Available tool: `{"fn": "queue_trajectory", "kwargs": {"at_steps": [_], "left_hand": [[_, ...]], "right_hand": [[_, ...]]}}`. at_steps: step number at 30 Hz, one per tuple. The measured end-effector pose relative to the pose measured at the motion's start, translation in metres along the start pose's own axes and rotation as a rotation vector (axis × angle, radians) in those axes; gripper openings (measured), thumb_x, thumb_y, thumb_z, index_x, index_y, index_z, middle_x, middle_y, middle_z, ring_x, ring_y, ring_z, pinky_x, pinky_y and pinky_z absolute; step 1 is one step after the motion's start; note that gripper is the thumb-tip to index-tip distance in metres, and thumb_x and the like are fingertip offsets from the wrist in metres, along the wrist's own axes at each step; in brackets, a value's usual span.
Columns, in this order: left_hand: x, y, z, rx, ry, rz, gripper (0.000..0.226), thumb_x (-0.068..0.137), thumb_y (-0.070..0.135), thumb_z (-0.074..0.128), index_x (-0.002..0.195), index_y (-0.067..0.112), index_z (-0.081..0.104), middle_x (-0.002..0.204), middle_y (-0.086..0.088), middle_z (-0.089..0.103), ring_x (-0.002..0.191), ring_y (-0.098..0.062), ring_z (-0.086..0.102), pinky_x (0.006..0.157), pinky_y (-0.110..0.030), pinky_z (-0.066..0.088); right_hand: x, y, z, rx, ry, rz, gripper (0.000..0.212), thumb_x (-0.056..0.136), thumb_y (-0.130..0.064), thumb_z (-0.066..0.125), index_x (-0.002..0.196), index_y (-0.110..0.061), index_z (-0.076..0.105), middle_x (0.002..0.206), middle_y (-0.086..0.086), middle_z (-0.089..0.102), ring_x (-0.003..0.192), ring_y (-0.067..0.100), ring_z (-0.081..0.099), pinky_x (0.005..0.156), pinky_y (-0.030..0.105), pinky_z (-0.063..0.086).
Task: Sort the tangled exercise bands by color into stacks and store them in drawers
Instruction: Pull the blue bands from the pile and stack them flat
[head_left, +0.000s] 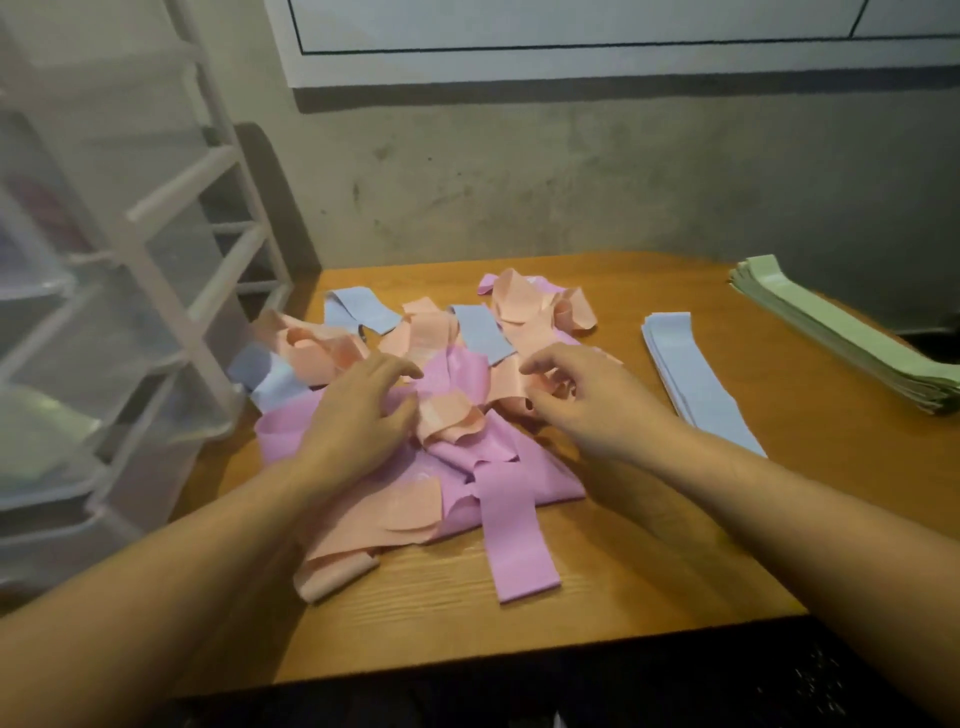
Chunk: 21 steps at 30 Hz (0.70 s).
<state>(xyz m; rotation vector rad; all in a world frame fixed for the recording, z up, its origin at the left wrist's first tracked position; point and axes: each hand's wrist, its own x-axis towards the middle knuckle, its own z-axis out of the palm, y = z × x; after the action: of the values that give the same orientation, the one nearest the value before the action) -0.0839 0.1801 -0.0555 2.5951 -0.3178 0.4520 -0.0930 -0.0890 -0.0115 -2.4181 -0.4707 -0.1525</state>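
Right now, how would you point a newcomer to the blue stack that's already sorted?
Start at the wooden table and look right of the tangled pile of bands. The blue stack lies flat just beyond the right hand, left of the green stack. Unlike the blue bands in the pile, it is straight and neatly layered.

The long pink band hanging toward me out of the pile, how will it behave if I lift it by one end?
The flat pink rubber band probably droops limply; neighbouring bands curl and fold. It likely drags the tangled pile, since its far end is buried there.
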Motion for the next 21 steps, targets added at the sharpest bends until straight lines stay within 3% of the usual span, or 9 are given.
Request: {"fn": "queue_trajectory", "kwargs": {"at_steps": [3,6,8,12,16,21], "left_hand": [[-0.001,-0.009,-0.002,0.077,-0.014,-0.006,0.023,0.097,0.033,0.060,0.118,0.025,0.064,0.127,0.003,0.059,0.121,-0.019,0.052,0.102,-0.040,0.042],[0.003,-0.017,-0.004,0.197,0.002,-0.019,0.028,0.097,0.046,0.057,0.121,0.031,0.062,0.143,0.005,0.048,0.138,-0.019,0.037,0.117,-0.048,0.028],[0.006,-0.023,-0.001,0.187,-0.012,-0.054,0.032,0.096,0.050,0.055,0.122,0.032,0.060,0.147,0.006,0.045,0.140,-0.017,0.034,0.119,-0.051,0.024],[0.007,-0.033,0.008,0.081,0.025,-0.079,0.033,0.096,0.045,0.057,0.123,0.028,0.061,0.133,0.007,0.055,0.126,-0.015,0.046,0.110,-0.043,0.036],[0.005,-0.037,0.010,0.056,0.120,-0.069,0.026,0.095,0.042,0.058,0.116,0.027,0.064,0.122,0.009,0.057,0.120,-0.012,0.046,0.108,-0.039,0.034],[0.006,-0.038,0.011,0.102,0.235,-0.155,0.027,0.092,0.042,0.049,0.109,0.026,0.063,0.119,0.007,0.057,0.125,-0.017,0.046,0.124,-0.045,0.008]], "right_hand": [[0.015,-0.010,0.013,-0.035,-0.011,-0.007,0.028,0.092,-0.027,0.061,0.119,-0.028,0.066,0.112,-0.014,0.063,0.099,0.004,0.057,0.079,0.023,0.045],[0.035,-0.017,0.023,-0.076,0.016,-0.026,0.030,0.089,-0.021,0.059,0.116,-0.024,0.071,0.114,-0.010,0.068,0.103,0.008,0.059,0.086,0.028,0.049],[0.050,-0.019,0.031,-0.077,0.030,-0.036,0.029,0.089,-0.021,0.058,0.115,-0.025,0.071,0.113,-0.010,0.069,0.100,0.009,0.060,0.085,0.028,0.050],[0.080,-0.020,0.044,-0.066,-0.008,-0.032,0.025,0.093,-0.020,0.058,0.115,-0.026,0.068,0.111,-0.012,0.064,0.101,0.008,0.055,0.086,0.027,0.047],[0.112,-0.029,0.060,-0.013,-0.015,-0.084,0.023,0.091,-0.012,0.060,0.111,-0.020,0.070,0.109,-0.005,0.069,0.100,0.012,0.057,0.091,0.031,0.047],[0.155,-0.048,0.094,-0.059,-0.101,-0.105,0.028,0.090,-0.011,0.058,0.114,-0.018,0.071,0.108,-0.002,0.070,0.098,0.013,0.061,0.083,0.024,0.043]]}}
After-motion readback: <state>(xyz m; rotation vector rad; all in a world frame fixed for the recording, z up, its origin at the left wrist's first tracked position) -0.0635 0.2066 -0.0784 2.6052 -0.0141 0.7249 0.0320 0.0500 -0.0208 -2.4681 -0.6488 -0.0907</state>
